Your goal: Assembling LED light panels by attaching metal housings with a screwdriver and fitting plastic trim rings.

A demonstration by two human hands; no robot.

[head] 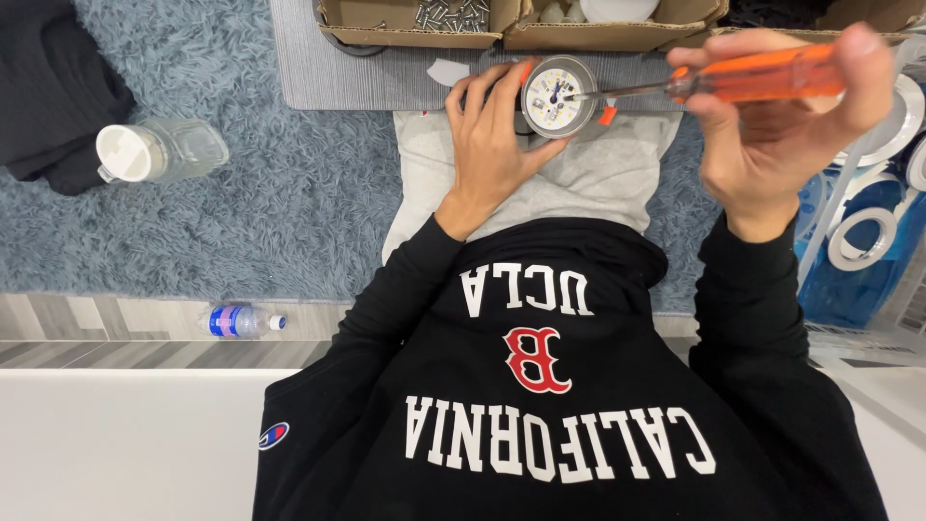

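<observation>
Left hand (489, 145) fingers clamp round LED light module (558, 95) over the lap, right hand (772, 116) fingers wrap orange screwdriver (743, 77), tip on module; angled shaft could slip off, scratching the board.

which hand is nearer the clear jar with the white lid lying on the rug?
Left. The left hand holds the round light module, on the same side as the jar. The right hand, gripping the orange screwdriver, is farther away.

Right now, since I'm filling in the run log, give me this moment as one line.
left hand: holds round light module | right hand: holds orange screwdriver, tip on module | cardboard box of screws behind
</observation>
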